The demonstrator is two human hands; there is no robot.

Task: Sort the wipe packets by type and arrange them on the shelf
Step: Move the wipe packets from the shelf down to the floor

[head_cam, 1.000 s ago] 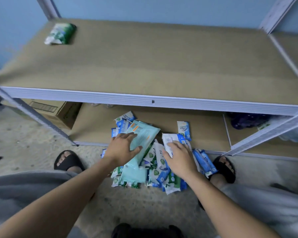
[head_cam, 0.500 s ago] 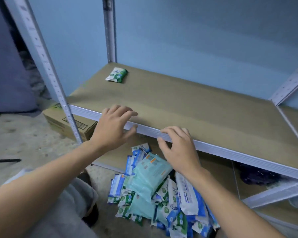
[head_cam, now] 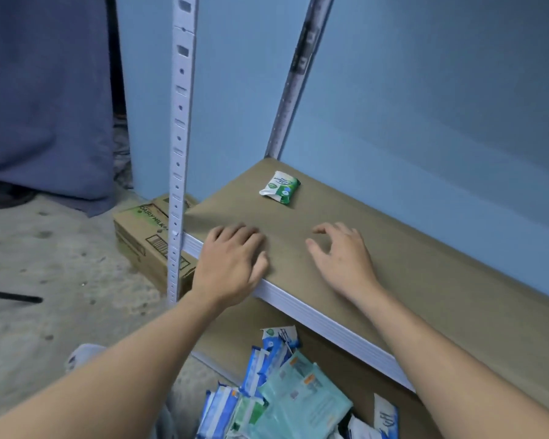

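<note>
Head view: the left hand (head_cam: 232,264) rests palm-down over the front lip of the shelf (head_cam: 441,274), and the right hand (head_cam: 339,258) lies near it on the bare board with fingers loosely spread; neither holds anything. The one green-and-white packet (head_cam: 279,187) on the shelf lies beyond both hands near the back left corner, its long axis slanting across the board, about equally near to either hand. The unsorted pile (head_cam: 286,397) sits lower down, under the lip and between the forearms, so the next pick probably means reaching down and back. The pile is cut off by the bottom edge, its print is unreadable, and the left fingers are blurred.
</note>
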